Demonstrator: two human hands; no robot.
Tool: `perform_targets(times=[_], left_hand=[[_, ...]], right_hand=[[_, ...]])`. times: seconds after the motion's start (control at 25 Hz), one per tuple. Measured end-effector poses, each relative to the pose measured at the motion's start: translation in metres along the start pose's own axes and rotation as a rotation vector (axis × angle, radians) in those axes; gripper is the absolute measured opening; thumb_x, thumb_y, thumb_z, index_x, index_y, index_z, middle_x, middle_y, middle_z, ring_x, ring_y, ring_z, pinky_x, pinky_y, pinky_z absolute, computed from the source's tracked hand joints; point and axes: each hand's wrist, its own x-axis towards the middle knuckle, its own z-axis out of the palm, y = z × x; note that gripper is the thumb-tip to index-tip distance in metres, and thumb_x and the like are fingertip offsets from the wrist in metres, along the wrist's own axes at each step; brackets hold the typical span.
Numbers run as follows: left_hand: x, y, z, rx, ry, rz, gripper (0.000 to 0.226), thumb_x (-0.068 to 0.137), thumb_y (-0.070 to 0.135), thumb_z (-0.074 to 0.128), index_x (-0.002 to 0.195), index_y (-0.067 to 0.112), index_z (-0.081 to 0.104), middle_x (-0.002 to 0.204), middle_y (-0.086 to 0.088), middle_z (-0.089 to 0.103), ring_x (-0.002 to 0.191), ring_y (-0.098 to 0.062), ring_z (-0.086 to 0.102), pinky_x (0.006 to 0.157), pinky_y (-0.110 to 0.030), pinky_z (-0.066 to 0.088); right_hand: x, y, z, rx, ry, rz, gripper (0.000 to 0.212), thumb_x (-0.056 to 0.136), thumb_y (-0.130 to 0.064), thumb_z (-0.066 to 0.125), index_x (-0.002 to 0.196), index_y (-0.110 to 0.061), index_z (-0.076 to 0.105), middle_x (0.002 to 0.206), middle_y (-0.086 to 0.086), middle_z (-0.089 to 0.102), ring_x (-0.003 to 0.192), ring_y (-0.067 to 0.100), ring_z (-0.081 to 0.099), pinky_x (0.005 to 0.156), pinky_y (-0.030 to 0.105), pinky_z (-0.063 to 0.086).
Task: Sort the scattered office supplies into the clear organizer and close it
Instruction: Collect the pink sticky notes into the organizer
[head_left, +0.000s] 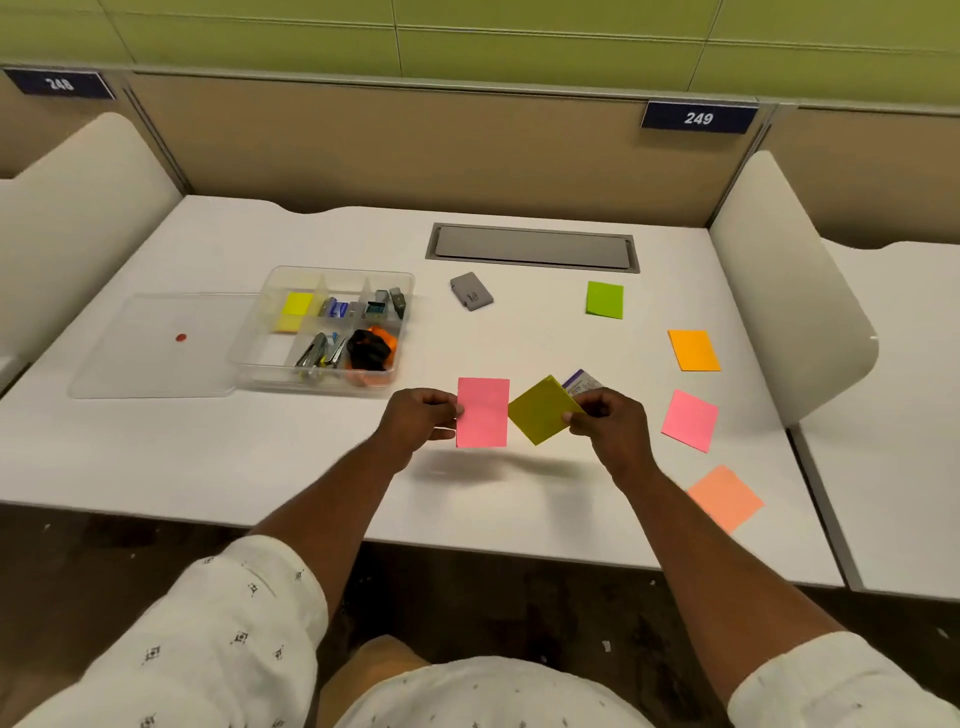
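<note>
Sorting is partly done at a white surface (260, 457). Nearest the person, a salmon sticky-note pad (724, 498) lies unsorted by the front right edge. Just beyond, both hands hover above the surface. The left hand (421, 415) pinches a pink sticky-note pad (483, 413) by its left edge, and the right hand (608, 421) pinches an olive-yellow sticky-note pad (540, 410) by one corner. A purple-and-white packet (582, 383) shows behind the right hand; whether it is held or lying there cannot be told.

To the right a second pink pad (690, 420) and, farther back, an orange pad (693, 350) wait loose. At left stands the clear organizer (301, 383), open, already holding a yellow pad (296, 310), metal staplers or clips, and a black-and-orange bundle. Its front-left compartment looks empty. The clear lid (156, 345) lies flat beside it on the left. Farthest back are a green pad (604, 300) and a small grey box (471, 291).

By this view, roughly half the supplies are stowed. At least seven loose items remain, then the lid must go on.
</note>
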Motion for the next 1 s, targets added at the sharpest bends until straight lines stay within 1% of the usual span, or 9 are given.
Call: perform_targets(times=[0.12,0.2,0.36,0.48,0.64,0.76,0.88,0.92,1.0], left_hand=[[0.018,0.008,-0.039,-0.019,-0.012,0.003,0.01,0.081,0.002,0.075,0.091,0.0,0.071,0.08,-0.011,0.072,0.068,-0.023,0.069,0.069,-0.033,0.06],[0.033,0.016,-0.069,-0.017,-0.034,0.002,0.01,0.083,0.002,0.074,0.092,0.001,0.071,0.081,-0.011,0.071,0.068,-0.022,0.068,0.071,-0.035,0.059],[0.068,0.039,-0.127,-0.009,-0.05,0.012,0.014,0.082,0.003,0.074,0.096,0.0,0.071,0.084,-0.012,0.072,0.069,-0.024,0.068,0.066,-0.033,0.06],[0.091,0.055,-0.167,-0.042,-0.05,0.026,0.011,0.081,0.003,0.075,0.09,0.0,0.071,0.079,-0.013,0.073,0.063,-0.023,0.07,0.058,-0.029,0.058],[0.117,0.071,-0.219,-0.021,-0.077,0.044,0.008,0.081,0.004,0.076,0.087,0.003,0.071,0.076,-0.01,0.074,0.063,-0.021,0.07,0.059,-0.029,0.058],[0.133,0.081,-0.252,-0.014,-0.084,0.05,0.009,0.08,0.005,0.077,0.088,0.004,0.072,0.078,-0.01,0.073,0.064,-0.021,0.07,0.061,-0.031,0.06],[0.148,0.091,-0.284,-0.018,-0.069,0.047,0.015,0.082,0.005,0.076,0.095,0.0,0.07,0.085,-0.014,0.073,0.073,-0.026,0.07,0.074,-0.038,0.061],[0.152,0.094,-0.292,-0.022,-0.061,0.046,0.016,0.082,0.005,0.075,0.097,-0.001,0.07,0.086,-0.015,0.072,0.074,-0.026,0.07,0.075,-0.039,0.06],[0.16,0.101,-0.307,-0.042,-0.04,0.046,0.016,0.083,0.005,0.074,0.097,-0.001,0.07,0.085,-0.013,0.072,0.073,-0.025,0.069,0.07,-0.036,0.061]], right_hand=[[0.012,-0.01,0.039,0.064,-0.012,-0.017,0.018,0.075,0.002,0.08,0.087,-0.011,0.076,0.078,0.001,0.074,0.074,0.018,0.067,0.07,0.033,0.059],[0.023,-0.017,0.073,0.116,0.025,-0.005,0.018,0.079,0.001,0.078,0.094,-0.007,0.075,0.077,-0.004,0.074,0.077,0.02,0.068,0.069,0.03,0.059],[0.042,-0.035,0.138,0.185,0.091,-0.006,0.018,0.088,0.004,0.067,0.099,-0.009,0.074,0.091,0.011,0.074,0.082,0.022,0.069,0.069,0.029,0.058],[0.057,-0.047,0.179,0.147,0.103,-0.032,0.023,0.091,0.009,0.059,0.106,-0.003,0.072,0.098,0.014,0.073,0.084,0.022,0.07,0.07,0.029,0.059],[0.073,-0.064,0.233,0.122,0.157,-0.053,0.024,0.092,0.01,0.057,0.111,0.004,0.07,0.102,0.018,0.071,0.086,0.024,0.069,0.07,0.028,0.058],[0.082,-0.074,0.267,0.124,0.202,-0.059,0.021,0.09,0.008,0.061,0.108,0.004,0.071,0.098,0.017,0.071,0.085,0.025,0.068,0.07,0.031,0.06],[0.095,-0.083,0.299,0.136,0.211,-0.053,0.018,0.089,0.008,0.064,0.102,0.0,0.073,0.093,0.015,0.072,0.083,0.026,0.069,0.069,0.03,0.06],[0.1,-0.085,0.308,0.143,0.205,-0.054,0.017,0.088,0.008,0.064,0.101,0.0,0.073,0.092,0.015,0.072,0.082,0.026,0.069,0.068,0.03,0.06],[0.112,-0.09,0.322,0.155,0.189,-0.049,0.017,0.087,0.008,0.065,0.098,-0.002,0.074,0.089,0.013,0.072,0.081,0.025,0.069,0.068,0.03,0.06]])
